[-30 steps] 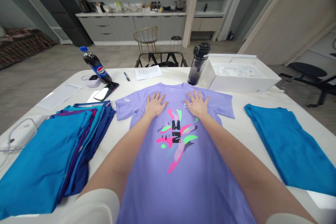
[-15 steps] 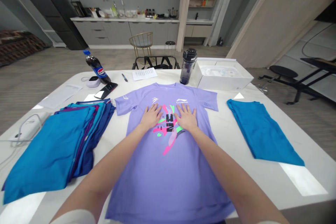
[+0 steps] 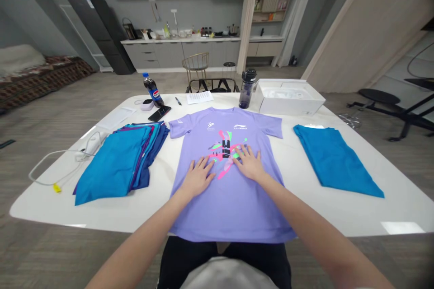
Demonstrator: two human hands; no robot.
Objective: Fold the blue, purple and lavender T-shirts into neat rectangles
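Note:
A lavender T-shirt (image 3: 233, 207) with a bright printed front lies spread on the white table, its collar at the far side and its hem at the near edge. My left hand (image 3: 198, 177) rests flat on the shirt, fingers spread, just left of the lower print. On the print's right side lies my right hand (image 3: 249, 162), palm down with fingers apart. To the left is a stack of folded shirts (image 3: 111, 162) in blue, purple and navy. A single folded blue shirt (image 3: 335, 160) lies to the right.
Along the far side of the table (image 3: 68, 207) stand a cola bottle (image 3: 154, 91), a phone (image 3: 160, 113), a pen (image 3: 178, 100), a paper sheet (image 3: 200, 97), a dark tumbler (image 3: 247, 89) and a white box (image 3: 288, 101). A white cable (image 3: 44, 183) hangs at the left edge.
Both hands have slid down the shirt toward me, the left one further. My view has pulled back and tilted up, so the table's near edge and my lap now show.

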